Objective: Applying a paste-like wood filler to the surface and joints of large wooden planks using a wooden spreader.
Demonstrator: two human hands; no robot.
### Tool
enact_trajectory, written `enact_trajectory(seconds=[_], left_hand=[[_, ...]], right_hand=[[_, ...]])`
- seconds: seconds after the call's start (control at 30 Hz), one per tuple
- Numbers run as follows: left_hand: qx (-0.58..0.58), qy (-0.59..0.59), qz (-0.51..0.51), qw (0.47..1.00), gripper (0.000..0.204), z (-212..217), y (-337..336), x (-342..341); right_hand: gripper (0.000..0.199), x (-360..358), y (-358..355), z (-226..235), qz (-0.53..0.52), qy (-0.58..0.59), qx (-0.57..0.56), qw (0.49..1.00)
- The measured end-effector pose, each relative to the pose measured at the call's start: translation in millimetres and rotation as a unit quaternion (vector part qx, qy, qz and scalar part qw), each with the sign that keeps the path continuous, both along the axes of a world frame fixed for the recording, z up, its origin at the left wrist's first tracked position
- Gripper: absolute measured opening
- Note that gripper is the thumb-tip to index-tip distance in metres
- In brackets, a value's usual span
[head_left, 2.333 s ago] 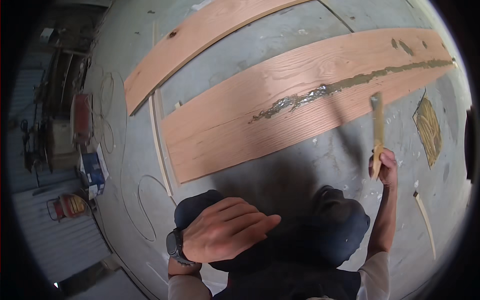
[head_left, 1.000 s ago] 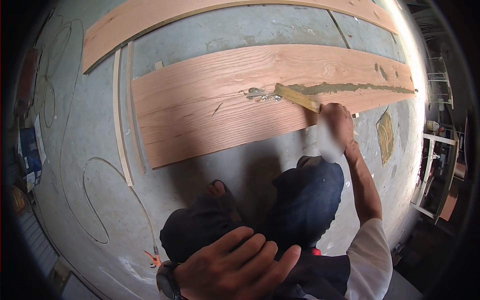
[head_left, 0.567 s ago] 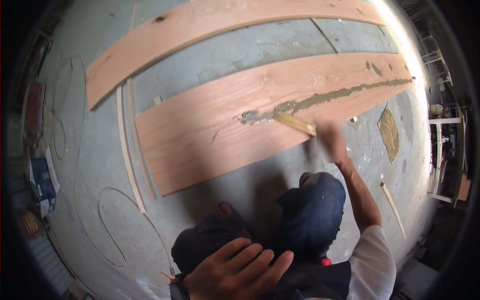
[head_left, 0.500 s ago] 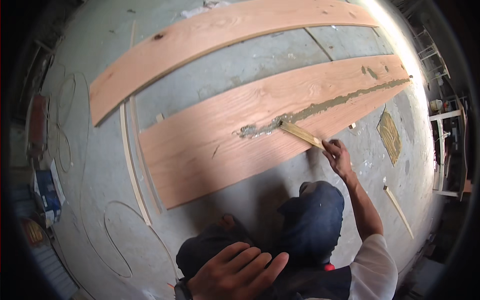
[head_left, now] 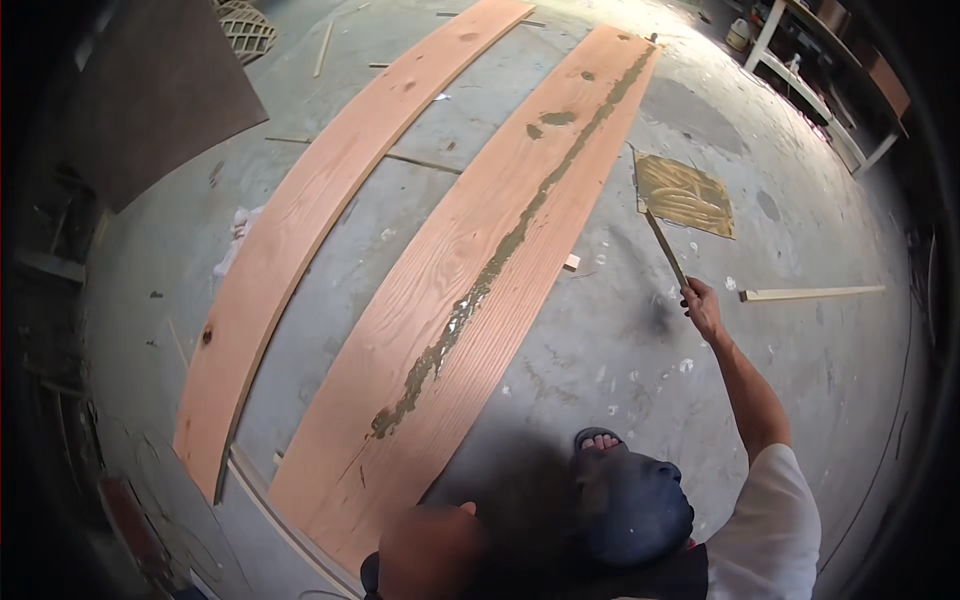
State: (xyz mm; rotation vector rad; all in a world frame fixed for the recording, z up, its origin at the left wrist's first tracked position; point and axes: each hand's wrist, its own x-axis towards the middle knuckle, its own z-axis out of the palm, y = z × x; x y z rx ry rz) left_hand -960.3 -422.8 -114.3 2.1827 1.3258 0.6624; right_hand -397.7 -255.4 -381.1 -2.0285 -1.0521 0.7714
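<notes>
My right hand (head_left: 703,308) is closed round the near end of a thin flat wooden stick (head_left: 665,247), out to the right of the boards. The stick's far tip meets the near left edge of a flat piece (head_left: 685,192) smeared with brownish paste on the floor. My left hand (head_left: 430,550) is a blur at the bottom, over the near end of a long wooden board (head_left: 400,310); its fingers cannot be made out. Along that board runs a ragged strip of grey-brown filler (head_left: 515,235), with a few patches of it further up.
A second long board (head_left: 285,225) lies to the left, on strips laid across the floor. A loose wooden stick (head_left: 815,293) rests at right, and a small block (head_left: 572,262) sits by the board's edge. A dark sheet (head_left: 170,110) stands at upper left, a workbench (head_left: 820,95) at upper right.
My right hand has swung the stick off the filler strip and over to the paste-smeared piece. My left hand has blurred. The view has turned to the right.
</notes>
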Motion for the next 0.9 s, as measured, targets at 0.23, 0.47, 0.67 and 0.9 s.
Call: enact_trajectory(seconds=[0.23, 0.47, 0.67, 0.9], left_hand=[[-0.06, 0.115, -0.026, 0.991, 0.04, 10, 41, 58], [-0.046, 0.14, -0.049, 0.988, 0.037, 14, 59, 95], [-0.056, 0.178, -0.051, 0.981, 0.035, 27, 65, 115], [-0.057, 0.179, -0.064, 0.98, 0.035, 27, 73, 135]], right_hand=[[0.035, 105, 30, -27, -0.086, -0.213, -0.013, 0.973], [0.033, 150, 40, -39, -0.236, -0.257, -0.101, 0.932], [0.033, 186, 71, -55, -0.266, -0.213, -0.112, 0.934], [0.029, 174, 98, -52, -0.177, 0.05, -0.041, 0.982]])
